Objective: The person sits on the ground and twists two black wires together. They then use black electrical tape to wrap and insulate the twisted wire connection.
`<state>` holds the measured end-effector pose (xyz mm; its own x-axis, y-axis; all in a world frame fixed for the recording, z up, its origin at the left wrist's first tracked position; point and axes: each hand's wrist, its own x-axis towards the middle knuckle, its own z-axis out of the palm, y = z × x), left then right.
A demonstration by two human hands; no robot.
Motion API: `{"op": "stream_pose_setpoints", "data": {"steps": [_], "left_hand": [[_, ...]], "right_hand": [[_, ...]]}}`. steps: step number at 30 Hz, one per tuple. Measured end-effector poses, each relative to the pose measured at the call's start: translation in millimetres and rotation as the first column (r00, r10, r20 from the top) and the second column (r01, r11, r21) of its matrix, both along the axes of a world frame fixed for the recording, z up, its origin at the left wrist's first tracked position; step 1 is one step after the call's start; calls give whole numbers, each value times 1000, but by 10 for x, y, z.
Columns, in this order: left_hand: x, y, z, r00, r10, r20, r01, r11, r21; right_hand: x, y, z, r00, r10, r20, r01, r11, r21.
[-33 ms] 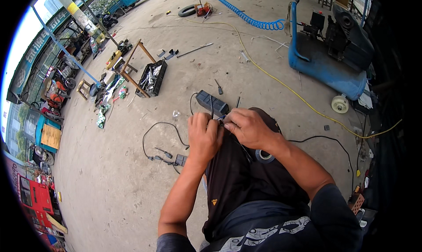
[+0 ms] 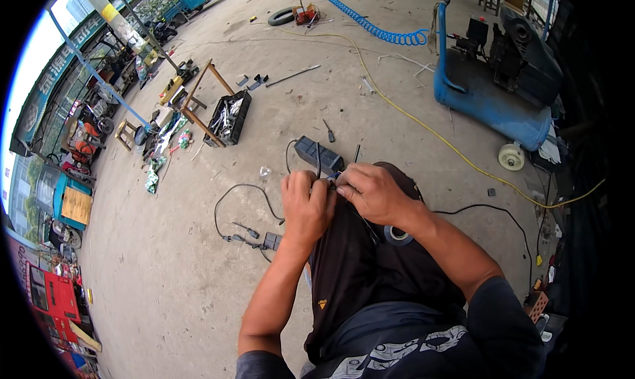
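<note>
Over my knees, both hands meet with curled fingers around a black cable (image 2: 318, 159). My left hand (image 2: 305, 204) is closed on it, and a length of it sticks up above the fingers. My right hand (image 2: 374, 192) pinches at the same spot, thumb towards the left hand. The cable's end is mostly hidden by my fingers, with a bit of blue near them. Just beyond sits a dark box-shaped unit (image 2: 311, 151) with a cord. A roll of tape (image 2: 398, 236) rests by my right thigh. Left of my left forearm, a small black adapter (image 2: 272, 241) lies among plugs and leads.
A screwdriver (image 2: 329, 131) lies on the concrete. Further left stand a black crate of tools (image 2: 229, 118) and a wooden frame. A blue air compressor (image 2: 486, 94) with a coiled hose (image 2: 370, 27) is at the far right. A yellow hose (image 2: 430, 120) crosses the floor.
</note>
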<state>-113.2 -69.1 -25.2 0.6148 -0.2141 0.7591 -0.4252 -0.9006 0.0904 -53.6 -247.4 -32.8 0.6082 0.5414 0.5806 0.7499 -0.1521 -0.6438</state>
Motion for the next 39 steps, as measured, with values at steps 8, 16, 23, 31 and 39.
{"op": "stream_pose_setpoints", "data": {"steps": [8, 16, 23, 31, 39], "left_hand": [[-31, -48, 20, 994, 91, -53, -94, 994, -61], [19, 42, 144, 915, -133, -382, 36, 967, -250], [109, 281, 165, 697, -442, -564, 150, 860, -488], [94, 272, 166, 685, -509, -522, 75, 762, -644], [16, 94, 19, 938, -284, -198, 139, 833, -536]], "right_hand": [[-4, 14, 15, 992, 29, 126, -37, 997, 67], [29, -2, -16, 976, 43, 213, -55, 997, 48], [42, -38, -47, 961, 81, 266, -94, 995, 38], [43, -46, -58, 973, 51, 224, -65, 997, 52], [47, -8, -24, 1000, 8, -25, -8, 999, 35]]}}
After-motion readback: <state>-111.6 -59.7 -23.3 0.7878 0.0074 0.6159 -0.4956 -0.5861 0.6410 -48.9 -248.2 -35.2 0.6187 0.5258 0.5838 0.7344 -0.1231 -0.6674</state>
